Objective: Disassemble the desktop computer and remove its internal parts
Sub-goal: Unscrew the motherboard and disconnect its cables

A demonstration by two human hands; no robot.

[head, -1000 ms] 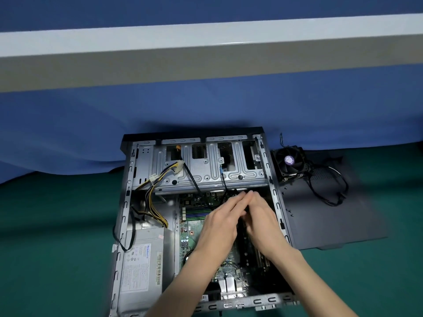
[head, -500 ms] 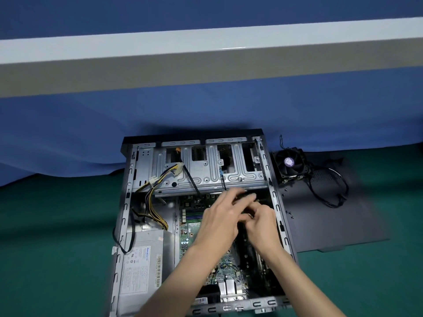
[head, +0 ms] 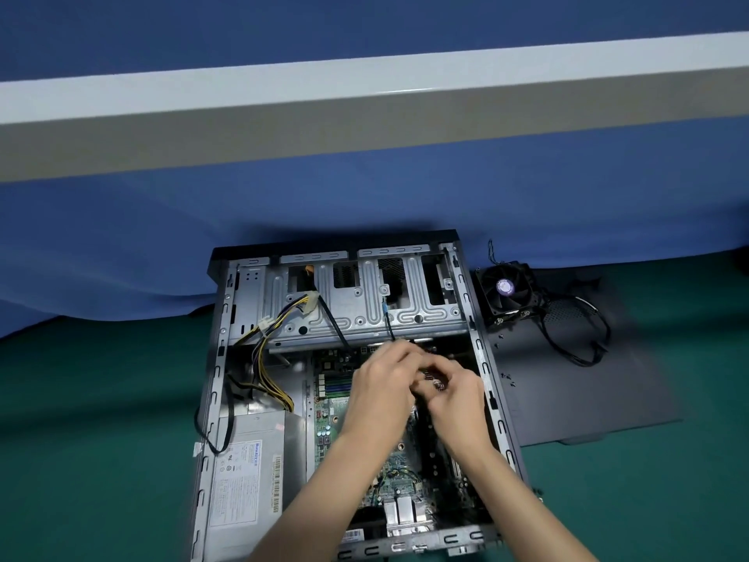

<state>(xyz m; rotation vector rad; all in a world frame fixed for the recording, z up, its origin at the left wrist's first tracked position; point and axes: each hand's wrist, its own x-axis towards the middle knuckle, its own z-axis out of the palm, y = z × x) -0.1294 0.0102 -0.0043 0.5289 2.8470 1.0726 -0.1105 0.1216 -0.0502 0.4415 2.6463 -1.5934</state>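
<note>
I am pinching a small dark part (head: 433,378) in the curled fingers of my right hand (head: 458,399). My left hand (head: 381,389) is curling in against the same piece from the other side. Blur is smearing the left fingertips, so I cannot tell whether they are truly gripping it or only steadying it. The 2 hands are meeting over the far end of the motherboard (head: 329,413), inside the open computer case (head: 219,371), just below the edge of the drive cage (head: 356,306).

To do this well, I am judging that the piece wants lifting straight off the board rather than rocking sideways. Any latch needs freeing first, and my wrists need to clear the black cable (head: 336,328) hanging down from the cage. The power supply (head: 251,476) and its yellow and black wires (head: 263,358) are sitting in the left of the case, not yet removed. 1 cooling fan (head: 506,290) is lying outside on the side panel (head: 587,399) to the right.

What the part actually is, I cannot make out, since it is blurred and half covered by my fingers. My forearms are hiding the middle of the board, and any socket beneath the part is out of sight. The frame edge is cutting off the near left corner of the case.
</note>
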